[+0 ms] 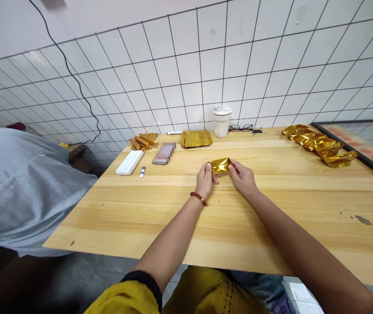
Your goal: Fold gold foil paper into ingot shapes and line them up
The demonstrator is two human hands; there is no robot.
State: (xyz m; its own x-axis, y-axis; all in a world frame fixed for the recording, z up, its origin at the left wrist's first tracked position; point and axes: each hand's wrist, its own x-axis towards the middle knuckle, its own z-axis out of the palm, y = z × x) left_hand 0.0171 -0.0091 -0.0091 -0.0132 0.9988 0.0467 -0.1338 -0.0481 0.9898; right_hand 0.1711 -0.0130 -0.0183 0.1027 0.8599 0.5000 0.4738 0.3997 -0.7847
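Both of my hands pinch a small gold foil packet point(220, 165) that rests on the wooden table point(206, 218). My left hand point(205, 179), with a red bead bracelet on its wrist, grips the packet's left end. My right hand point(243, 177) grips the right end. The packet lies crumpled between the two sets of fingers.
A row of gold foil packets point(320, 145) lies at the far right, a larger gold bag point(196, 138) and folded gold pieces point(143, 141) at the back. A white cup point(222, 121), glasses point(241, 127), a white case point(129, 162) and a framed board point(363, 144) are nearby. A person in grey point(22, 187) sits left.
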